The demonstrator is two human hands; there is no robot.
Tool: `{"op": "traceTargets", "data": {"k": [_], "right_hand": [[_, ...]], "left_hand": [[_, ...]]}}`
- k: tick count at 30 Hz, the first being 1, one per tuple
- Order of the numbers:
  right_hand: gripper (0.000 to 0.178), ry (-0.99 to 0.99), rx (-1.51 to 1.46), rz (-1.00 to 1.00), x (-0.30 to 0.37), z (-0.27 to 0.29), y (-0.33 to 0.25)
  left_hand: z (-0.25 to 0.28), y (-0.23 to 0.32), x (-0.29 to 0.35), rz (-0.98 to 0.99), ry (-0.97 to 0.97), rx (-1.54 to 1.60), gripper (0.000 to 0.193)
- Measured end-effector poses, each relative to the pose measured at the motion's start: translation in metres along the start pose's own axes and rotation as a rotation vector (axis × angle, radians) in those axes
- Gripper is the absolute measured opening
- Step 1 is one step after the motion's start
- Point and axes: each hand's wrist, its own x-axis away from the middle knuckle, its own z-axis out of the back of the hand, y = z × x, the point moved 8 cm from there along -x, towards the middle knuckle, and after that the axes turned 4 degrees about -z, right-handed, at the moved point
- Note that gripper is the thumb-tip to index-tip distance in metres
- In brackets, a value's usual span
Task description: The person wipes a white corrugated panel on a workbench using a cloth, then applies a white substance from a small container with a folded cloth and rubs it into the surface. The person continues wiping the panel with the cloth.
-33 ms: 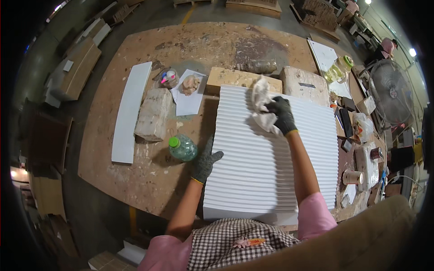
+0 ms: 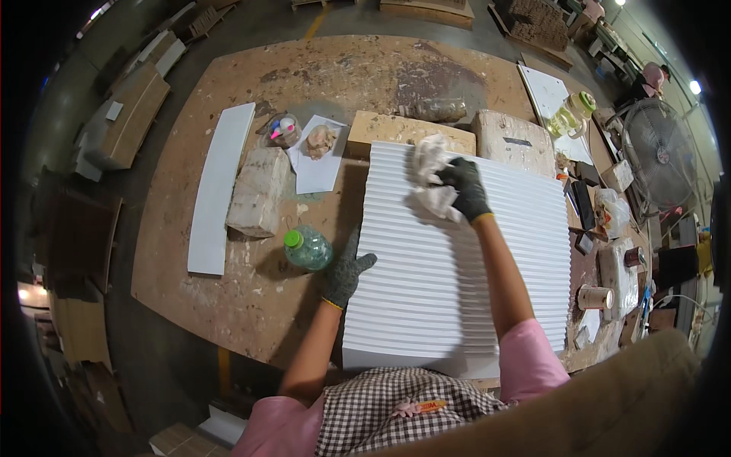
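A large white ribbed panel lies before me, raised above the worktable. My right hand, in a dark knit glove, is closed on a crumpled white rag and presses it on the panel's far part. Also gloved, my left hand holds the panel's left edge, thumb over the top; its fingers run along the side and are partly hidden. Just left of that hand stands a clear bottle with a green cap.
On the brown worktable are a white strip, a wrapped block, and a crumpled cloth on paper. Beyond the panel sit a yellowish block and another wrapped block. A fan and a cup are at right.
My right hand has slid a little to the left with the rag, over the far part of the panel. The left hand stays in place.
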Motion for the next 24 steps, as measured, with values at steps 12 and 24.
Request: {"op": "traceTargets", "data": {"k": [12, 24], "right_hand": [[0.024, -0.027, 0.370, -0.242, -0.094, -0.046, -0.129], [0.050, -0.171, 0.200, 0.063, 0.030, -0.020, -0.045]], "left_hand": [[0.002, -0.010, -0.008, 0.051, 0.044, 0.075, 0.080], [0.007, -0.051, -0.014, -0.002, -0.003, 0.058, 0.077]]}}
